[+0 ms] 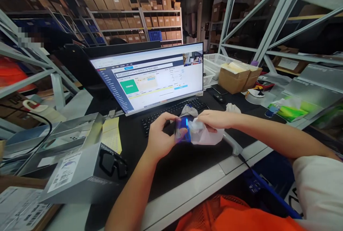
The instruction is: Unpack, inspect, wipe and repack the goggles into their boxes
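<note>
My left hand (159, 138) is closed round one end of a pair of glasses with a shiny blue lens (182, 129), held just above the black desk mat (184, 163) in front of the keyboard (171, 111). My right hand (214, 119) pinches a white cloth (206, 136) against the lens from the right side. The cloth hangs below my fingers and hides the rest of the glasses.
A monitor (152, 75) stands behind the keyboard. A grey sunglasses box (83, 173) lies at the left with yellow labels (111, 134) beside it. Brown cartons (237, 75), a tape roll (254, 96), a mouse (218, 97) and green packets (293, 111) sit at the right. Shelving surrounds the desk.
</note>
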Tool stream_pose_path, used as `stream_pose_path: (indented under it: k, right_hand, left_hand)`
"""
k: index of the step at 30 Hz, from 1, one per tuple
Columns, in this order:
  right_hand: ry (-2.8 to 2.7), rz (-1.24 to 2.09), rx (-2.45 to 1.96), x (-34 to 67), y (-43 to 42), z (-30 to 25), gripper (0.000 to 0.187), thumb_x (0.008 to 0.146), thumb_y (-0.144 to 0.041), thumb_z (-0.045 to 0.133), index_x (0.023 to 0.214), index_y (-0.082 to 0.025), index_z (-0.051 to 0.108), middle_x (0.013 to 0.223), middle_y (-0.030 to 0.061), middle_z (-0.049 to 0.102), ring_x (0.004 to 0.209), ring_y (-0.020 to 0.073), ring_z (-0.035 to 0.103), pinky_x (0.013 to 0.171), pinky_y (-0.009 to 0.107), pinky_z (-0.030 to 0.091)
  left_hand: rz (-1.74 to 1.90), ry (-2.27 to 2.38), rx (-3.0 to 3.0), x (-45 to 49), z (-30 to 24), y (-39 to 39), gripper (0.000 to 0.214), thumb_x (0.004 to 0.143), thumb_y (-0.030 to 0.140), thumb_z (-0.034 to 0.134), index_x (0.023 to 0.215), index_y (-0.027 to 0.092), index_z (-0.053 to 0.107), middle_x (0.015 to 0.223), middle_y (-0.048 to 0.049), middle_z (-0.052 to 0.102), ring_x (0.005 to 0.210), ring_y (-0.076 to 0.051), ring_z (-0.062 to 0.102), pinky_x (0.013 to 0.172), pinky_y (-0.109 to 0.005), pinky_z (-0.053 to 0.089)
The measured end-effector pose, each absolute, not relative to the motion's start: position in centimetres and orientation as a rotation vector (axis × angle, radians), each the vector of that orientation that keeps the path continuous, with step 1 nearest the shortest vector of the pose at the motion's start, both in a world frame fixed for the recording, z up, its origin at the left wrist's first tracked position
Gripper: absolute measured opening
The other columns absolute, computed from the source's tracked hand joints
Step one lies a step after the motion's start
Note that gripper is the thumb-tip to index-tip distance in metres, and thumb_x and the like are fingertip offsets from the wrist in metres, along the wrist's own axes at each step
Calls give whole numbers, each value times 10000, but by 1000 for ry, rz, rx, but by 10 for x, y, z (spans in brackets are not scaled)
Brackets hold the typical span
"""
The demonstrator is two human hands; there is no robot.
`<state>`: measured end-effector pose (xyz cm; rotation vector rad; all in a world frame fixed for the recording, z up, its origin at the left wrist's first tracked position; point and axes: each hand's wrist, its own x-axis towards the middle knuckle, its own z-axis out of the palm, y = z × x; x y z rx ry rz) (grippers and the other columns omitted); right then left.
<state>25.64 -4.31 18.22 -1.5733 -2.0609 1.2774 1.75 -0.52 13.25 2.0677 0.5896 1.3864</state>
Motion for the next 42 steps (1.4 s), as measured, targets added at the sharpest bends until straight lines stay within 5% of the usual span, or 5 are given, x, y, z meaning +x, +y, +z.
stream_pose_path:
  k: [11, 19, 25, 30, 42]
  right_hand:
    - [-1915, 1361, -1514, 245, -37, 191, 402, 947, -309, 400, 563, -197, 443, 447, -23, 474, 408, 95, 423, 509, 254, 381]
    - [-2059, 1298, -1298, 253, -34, 200, 437, 969, -538, 485, 706, -189, 492, 530, -58, 439, 466, 77, 339, 474, 236, 268]
    - [-1786, 849, -1309, 241, -39, 192, 447, 905, -606, 529, 723, -199, 503, 602, -30, 484, 566, 119, 443, 554, 256, 339]
    - [-1722, 358, -1382, 233, -52, 162, 416, 899, -546, 597, 691, -202, 491, 667, -7, 528, 665, 146, 468, 645, 278, 336]
    - [-1857, 1139, -1151, 219, -63, 146, 433, 926, -562, 552, 716, -184, 575, 706, 15, 588, 657, 150, 495, 644, 283, 391]
  left_hand:
    - [1596, 525, 2187, 22, 128, -2, 372, 688, 263, 909, 972, 217, 673, 971, -43, 711, 893, -191, 675, 815, -320, 546]
    - [1325, 199, 1276, 55, 103, 1, 453, 722, 414, 895, 1022, 236, 607, 1263, -87, 662, 1119, -279, 706, 939, -436, 589]
    - [1443, 348, 1021, 64, 104, -5, 503, 663, 385, 939, 958, 223, 565, 972, -12, 717, 887, -161, 717, 821, -285, 590]
    - [1836, 380, 1272, 60, 105, -4, 442, 744, 364, 892, 993, 244, 548, 1140, -26, 646, 1028, -189, 719, 908, -354, 603]
    - [2079, 188, 1707, 60, 94, 2, 347, 813, 140, 813, 1027, 250, 563, 1297, -31, 523, 1101, -215, 715, 953, -421, 601]
